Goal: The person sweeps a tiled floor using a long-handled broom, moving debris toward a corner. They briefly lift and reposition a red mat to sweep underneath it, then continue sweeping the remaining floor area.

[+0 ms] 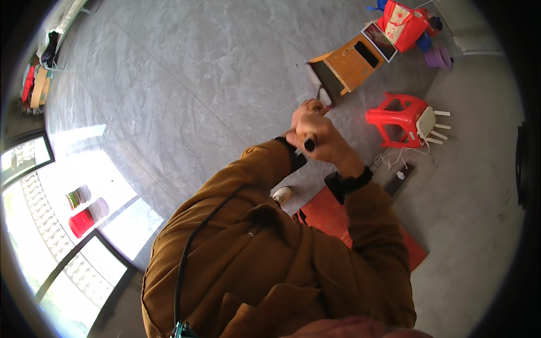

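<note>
Both hands grip one long-handled tool, pointing almost straight toward my view. My right hand is wrapped round the near part of its tan handle, whose dark round end shows. Just beyond it, my left hand is closed round the same handle, partly hidden by the right. Past my hands a pale grey, flat strip lies low beside the wooden bench. It may be the tool's head, but the link is hidden. A dark flat object rests on the bench.
Right of my hands stand a red plastic stool and a small cream stool tipped sideways. A white cable trails nearby. A red bag, a framed panel and a purple basket are far right. An orange-red board lies under my right arm.
</note>
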Available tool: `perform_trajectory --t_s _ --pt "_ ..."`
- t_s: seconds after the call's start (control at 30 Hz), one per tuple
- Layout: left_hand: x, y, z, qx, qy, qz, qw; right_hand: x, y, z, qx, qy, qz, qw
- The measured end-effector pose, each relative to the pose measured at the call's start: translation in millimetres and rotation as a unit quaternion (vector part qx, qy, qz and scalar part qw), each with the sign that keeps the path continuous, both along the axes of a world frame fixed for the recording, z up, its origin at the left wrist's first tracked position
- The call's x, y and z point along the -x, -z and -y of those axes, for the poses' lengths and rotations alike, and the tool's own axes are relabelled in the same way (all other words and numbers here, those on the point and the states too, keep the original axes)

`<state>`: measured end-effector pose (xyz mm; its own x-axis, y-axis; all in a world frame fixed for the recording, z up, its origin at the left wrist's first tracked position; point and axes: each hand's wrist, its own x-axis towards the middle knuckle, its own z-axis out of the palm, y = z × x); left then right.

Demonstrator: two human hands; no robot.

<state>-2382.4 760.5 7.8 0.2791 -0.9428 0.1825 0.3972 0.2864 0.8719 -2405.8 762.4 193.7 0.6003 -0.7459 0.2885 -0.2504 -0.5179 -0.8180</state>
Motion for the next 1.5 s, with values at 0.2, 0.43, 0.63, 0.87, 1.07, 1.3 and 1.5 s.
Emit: perform_trajectory --t_s 0.2,0.43,0.63,0.87,1.07,1.3,1.5 --pt "-28 -29 -28 -0.061 0.142 0.396 0.905 15 -49 -54 -0.03 0.035 0.011 0.999" --pt "-3 -43 12 0.025 0.198 0.32 0.926 7 -20 -28 -0.03 0.173 -0.041 0.984" --pt "-3 -42 7 -0.018 -0.068 -0.081 0.994 -18 17 8 -0.042 0.063 -0.021 0.997" --pt "-44 -37 -30 0.028 0.139 0.444 0.885 16 -73 -46 -0.076 0.039 -0.022 0.996" --pt "-24 -51 -2 0.027 0.184 0.381 0.906 14 -62 -39 -0.034 0.13 -0.003 0.991" --pt "22 -10 36 -0.097 -0.094 -0.227 0.964 -28 27 32 -0.037 0.105 -0.064 0.992" --pt "-55 -8 2 0.001 0.046 0.277 0.96 -22 -12 -3 -0.055 0.004 -0.002 0.998"
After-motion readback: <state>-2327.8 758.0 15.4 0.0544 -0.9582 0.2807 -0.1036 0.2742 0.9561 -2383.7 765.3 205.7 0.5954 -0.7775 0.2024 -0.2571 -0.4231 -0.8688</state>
